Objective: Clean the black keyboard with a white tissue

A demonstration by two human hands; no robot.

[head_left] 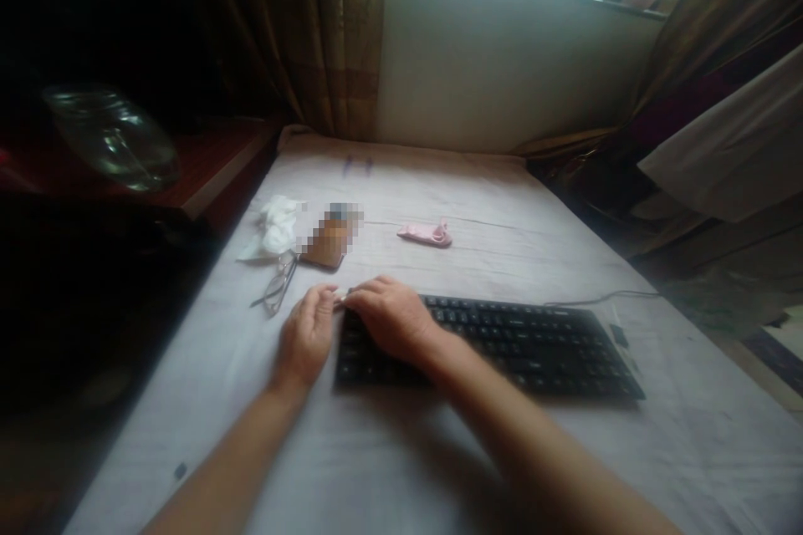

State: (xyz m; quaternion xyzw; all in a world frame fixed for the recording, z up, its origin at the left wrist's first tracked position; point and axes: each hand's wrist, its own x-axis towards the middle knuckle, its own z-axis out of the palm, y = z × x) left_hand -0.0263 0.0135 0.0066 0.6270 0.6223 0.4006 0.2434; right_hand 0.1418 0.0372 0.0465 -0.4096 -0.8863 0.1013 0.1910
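A black keyboard (533, 351) lies across the cloth-covered surface. My right hand (392, 313) is over its far left corner, with fingers curled together and the tips pointing left. Just off the keyboard's left edge, my left hand (307, 330) is closed, thumb and fingers drawn together. The fingertips of both hands meet around a small whitish thing (340, 296), mostly hidden and too small to name. Beyond my left hand lie a pair of glasses (276, 288) and a phone-like brown slab (323, 247), its far part blurred out.
White crumpled tissue (276, 226) lies by the glasses. Farther back is a small pink cloth item (427, 234). A cable (606, 297) runs right from the keyboard. A glass jar (116, 138) stands on a reddish wooden table (219, 163) at left. Curtains (326, 33) hang at the back.
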